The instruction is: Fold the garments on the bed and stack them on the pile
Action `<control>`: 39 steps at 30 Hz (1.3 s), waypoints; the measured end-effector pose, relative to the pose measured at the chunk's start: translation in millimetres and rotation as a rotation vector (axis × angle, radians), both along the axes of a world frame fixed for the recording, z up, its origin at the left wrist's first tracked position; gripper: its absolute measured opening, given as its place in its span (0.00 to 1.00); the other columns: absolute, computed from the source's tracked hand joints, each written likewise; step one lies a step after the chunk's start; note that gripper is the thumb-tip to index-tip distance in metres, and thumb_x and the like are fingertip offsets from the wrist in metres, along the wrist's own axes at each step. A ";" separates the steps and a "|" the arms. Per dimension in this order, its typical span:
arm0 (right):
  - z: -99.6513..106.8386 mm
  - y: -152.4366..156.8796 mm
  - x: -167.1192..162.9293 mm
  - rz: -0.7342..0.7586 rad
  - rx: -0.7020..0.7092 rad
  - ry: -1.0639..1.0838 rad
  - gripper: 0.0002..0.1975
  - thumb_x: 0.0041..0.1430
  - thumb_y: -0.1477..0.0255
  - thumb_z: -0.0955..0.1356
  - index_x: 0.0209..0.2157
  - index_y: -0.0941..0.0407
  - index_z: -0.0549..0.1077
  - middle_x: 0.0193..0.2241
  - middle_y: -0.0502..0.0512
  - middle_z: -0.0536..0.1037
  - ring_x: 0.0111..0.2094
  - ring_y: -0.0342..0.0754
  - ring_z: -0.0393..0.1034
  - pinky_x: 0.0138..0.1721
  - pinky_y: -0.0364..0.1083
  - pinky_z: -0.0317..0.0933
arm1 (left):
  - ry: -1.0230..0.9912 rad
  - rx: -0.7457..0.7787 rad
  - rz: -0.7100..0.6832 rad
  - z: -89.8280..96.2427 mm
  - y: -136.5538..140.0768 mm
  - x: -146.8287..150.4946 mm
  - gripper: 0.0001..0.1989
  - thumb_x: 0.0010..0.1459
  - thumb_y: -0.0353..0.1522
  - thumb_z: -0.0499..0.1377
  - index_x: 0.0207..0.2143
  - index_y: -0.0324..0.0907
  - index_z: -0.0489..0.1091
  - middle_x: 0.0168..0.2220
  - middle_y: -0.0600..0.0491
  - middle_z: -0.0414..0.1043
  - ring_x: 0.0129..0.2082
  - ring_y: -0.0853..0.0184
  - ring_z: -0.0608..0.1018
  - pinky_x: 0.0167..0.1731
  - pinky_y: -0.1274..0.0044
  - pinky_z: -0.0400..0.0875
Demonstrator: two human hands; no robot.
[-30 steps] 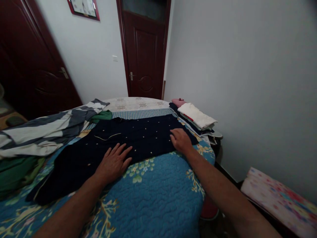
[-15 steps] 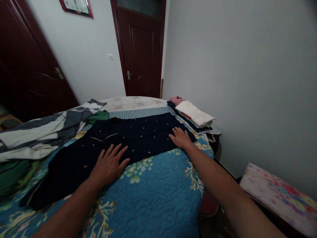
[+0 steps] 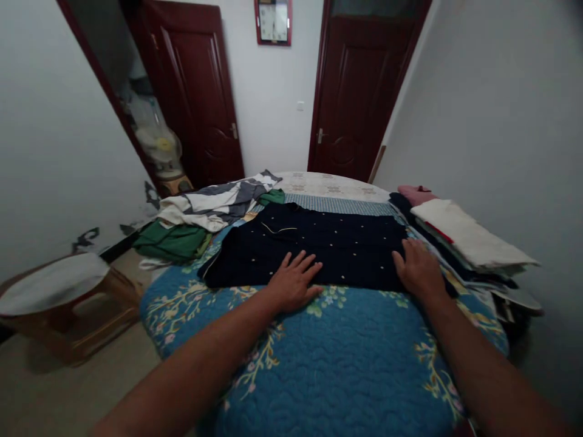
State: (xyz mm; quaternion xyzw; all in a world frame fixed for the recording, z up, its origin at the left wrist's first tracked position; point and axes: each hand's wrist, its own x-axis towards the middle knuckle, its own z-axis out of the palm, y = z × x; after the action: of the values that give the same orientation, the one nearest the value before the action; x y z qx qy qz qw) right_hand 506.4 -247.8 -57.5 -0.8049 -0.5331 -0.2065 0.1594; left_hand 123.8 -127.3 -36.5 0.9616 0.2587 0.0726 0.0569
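Observation:
A dark navy garment (image 3: 319, 237) with small pale dots and a curved pale piping line lies spread across the quilt. Flat on its near edge, left of the middle, rests my left hand (image 3: 294, 282), fingers apart. My right hand (image 3: 421, 270) lies at the garment's right end, thumb apart from its slightly bent fingers; no fold of cloth shows pinched in it. Beneath everything is a blue quilted cover (image 3: 346, 358) with a floral pattern.
At the left lie a grey-and-white striped cloth (image 3: 214, 203) and a green cloth (image 3: 168, 240). Folded clothes (image 3: 469, 233) are stacked at the right, by the wall. A stool (image 3: 59, 285) stands on the floor at left.
My view has turned left, bringing the stool and the left doorway into sight. Both hands stay on the garment; the right hand's fingers look closer together and more bent.

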 end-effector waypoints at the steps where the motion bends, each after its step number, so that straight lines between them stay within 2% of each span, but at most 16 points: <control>1: -3.2 4.6 -13.3 0.087 -0.032 0.022 0.32 0.74 0.61 0.58 0.70 0.65 0.65 0.70 0.74 0.66 0.73 0.66 0.55 0.70 0.66 0.54 | -0.002 -0.012 -0.017 -0.3 -4.4 3.5 0.38 0.72 0.57 0.44 0.77 0.52 0.53 0.79 0.48 0.50 0.79 0.49 0.49 0.74 0.49 0.41; 4: -14.2 15.7 -48.6 0.244 -0.218 0.107 0.32 0.75 0.57 0.56 0.72 0.57 0.64 0.73 0.64 0.64 0.74 0.62 0.54 0.71 0.66 0.53 | -0.002 -0.013 0.006 -2.2 -10.2 2.3 0.40 0.72 0.58 0.42 0.77 0.50 0.52 0.79 0.46 0.50 0.79 0.48 0.50 0.74 0.48 0.42; 7: -22.2 19.9 -60.9 0.244 -0.317 0.122 0.34 0.75 0.52 0.54 0.73 0.53 0.64 0.75 0.60 0.60 0.76 0.62 0.51 0.72 0.68 0.50 | 0.001 0.006 0.123 -5.4 -4.5 -16.9 0.41 0.72 0.58 0.40 0.78 0.48 0.52 0.79 0.44 0.49 0.79 0.48 0.49 0.74 0.49 0.43; 13: -27.7 20.7 -48.8 0.215 -0.335 0.114 0.37 0.75 0.50 0.53 0.74 0.56 0.61 0.76 0.62 0.58 0.76 0.64 0.50 0.71 0.70 0.50 | 0.023 0.026 0.591 -8.0 24.6 -64.9 0.46 0.71 0.59 0.41 0.76 0.36 0.55 0.77 0.32 0.50 0.78 0.42 0.51 0.73 0.50 0.46; 18: -32.8 20.1 -39.1 0.162 -0.328 0.114 0.39 0.74 0.48 0.52 0.74 0.56 0.62 0.75 0.64 0.59 0.75 0.64 0.51 0.71 0.72 0.51 | 0.079 0.039 0.791 -2.9 39.8 -83.8 0.46 0.71 0.57 0.43 0.76 0.33 0.54 0.77 0.29 0.49 0.77 0.39 0.52 0.72 0.50 0.49; 23: -36.2 18.7 -12.6 0.047 -0.311 0.135 0.40 0.73 0.47 0.51 0.73 0.57 0.63 0.74 0.66 0.59 0.75 0.67 0.52 0.69 0.74 0.51 | 0.076 0.043 0.912 1.8 39.9 -89.7 0.46 0.71 0.52 0.46 0.75 0.23 0.51 0.75 0.22 0.50 0.75 0.36 0.57 0.69 0.52 0.56; 26: -36.6 19.4 0.5 -0.034 -0.302 0.151 0.41 0.73 0.47 0.52 0.71 0.59 0.65 0.74 0.68 0.61 0.74 0.69 0.54 0.68 0.76 0.51 | 0.003 0.176 0.837 5.0 34.6 -86.3 0.39 0.71 0.45 0.50 0.72 0.22 0.58 0.74 0.23 0.53 0.76 0.37 0.56 0.72 0.53 0.51; 29: -33.2 20.0 -0.2 -0.042 -0.249 0.154 0.38 0.73 0.49 0.53 0.69 0.59 0.68 0.71 0.70 0.65 0.72 0.69 0.57 0.68 0.76 0.52 | -0.104 0.256 0.560 4.7 25.9 -74.9 0.32 0.72 0.39 0.51 0.72 0.33 0.62 0.76 0.36 0.55 0.78 0.48 0.54 0.75 0.57 0.46; 31: -28.1 20.5 -11.7 0.027 -0.173 0.129 0.35 0.74 0.53 0.53 0.68 0.59 0.68 0.70 0.70 0.67 0.72 0.66 0.58 0.68 0.74 0.52 | -0.134 0.213 0.414 0.8 19.3 -64.7 0.30 0.73 0.41 0.51 0.72 0.38 0.63 0.76 0.40 0.57 0.77 0.51 0.55 0.75 0.58 0.48; 35: -13.3 25.3 -66.9 0.285 -0.078 0.063 0.31 0.75 0.58 0.55 0.68 0.59 0.68 0.71 0.68 0.66 0.73 0.62 0.56 0.71 0.67 0.51 | -0.087 0.077 0.343 -7.8 9.8 -50.3 0.36 0.73 0.51 0.49 0.74 0.38 0.61 0.75 0.37 0.58 0.76 0.47 0.57 0.74 0.55 0.52; 39: 0.6 40.5 -155.0 0.551 -0.129 0.079 0.29 0.75 0.60 0.59 0.70 0.56 0.67 0.72 0.64 0.64 0.74 0.60 0.54 0.73 0.65 0.48 | -0.091 0.060 0.337 -8.0 7.1 -49.2 0.35 0.73 0.51 0.48 0.76 0.49 0.57 0.77 0.43 0.55 0.77 0.48 0.56 0.74 0.54 0.51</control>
State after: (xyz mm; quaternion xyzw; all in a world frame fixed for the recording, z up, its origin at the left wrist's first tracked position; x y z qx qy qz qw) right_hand 351.4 -207.3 -56.9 -0.6454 -0.7373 -0.0896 0.1786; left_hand 74.5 -120.2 -44.5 0.9017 0.4109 0.1322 0.0271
